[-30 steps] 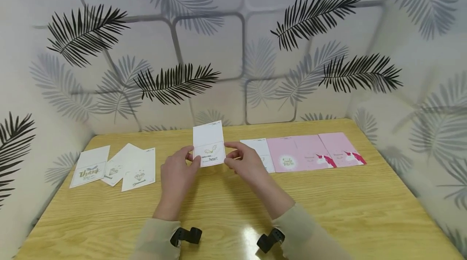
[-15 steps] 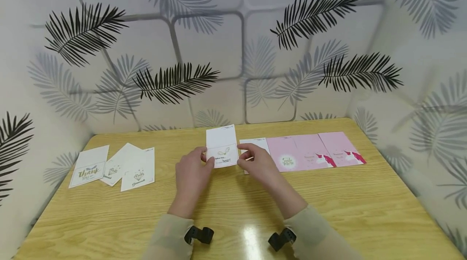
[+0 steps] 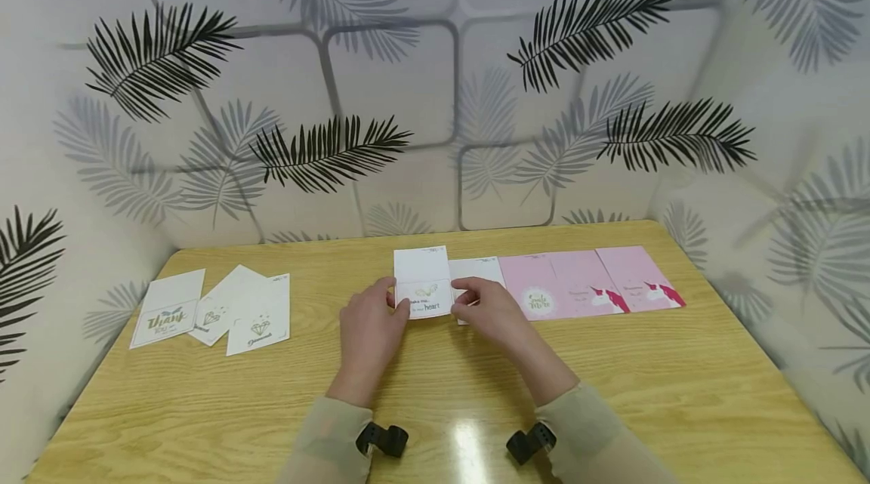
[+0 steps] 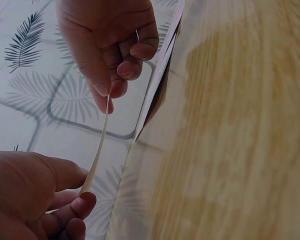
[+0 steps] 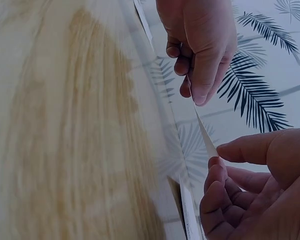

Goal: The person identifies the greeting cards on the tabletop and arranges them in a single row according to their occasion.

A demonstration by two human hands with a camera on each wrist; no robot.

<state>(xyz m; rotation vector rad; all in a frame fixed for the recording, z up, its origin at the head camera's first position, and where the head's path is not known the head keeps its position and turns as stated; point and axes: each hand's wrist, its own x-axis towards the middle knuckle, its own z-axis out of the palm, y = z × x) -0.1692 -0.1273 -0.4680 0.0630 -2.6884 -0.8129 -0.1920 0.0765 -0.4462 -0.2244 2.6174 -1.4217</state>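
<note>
Sleeves [image 3: 333,435]: pale cloth over both forearms; a black wristband [image 3: 384,439] sits at each cuff.
Tabletop [image 3: 272,408]: wood grain; bare in front of the hands.
Left hand [image 3: 370,327]: its grip is clamped on the left edge of the winged card [image 3: 423,265], thumb on the near face, in the lower half.
Right hand [image 3: 496,315]: its grip is clamped on the opposite edge at much the same height, thumb and finger pinching.
Winged card: between the two grips; long axis running up and away from the person, across the line joining the hands; off the tabletop and slightly bowed, as the wrist views show.
Key relation: the white card [image 3: 478,269] lies just right of the winged card, lower and partly hidden; the right hand is the nearer one and covers part of it.
Right row: three pink cards [image 3: 578,272] continue side by side beyond the white card.
Left group: a thank-you card [image 3: 166,306] and two diamond cards [image 3: 261,299], edges overlapping; well apart from the left hand.
Wall [image 3: 387,91]: pale, leaf-patterned; behind everything.
</note>
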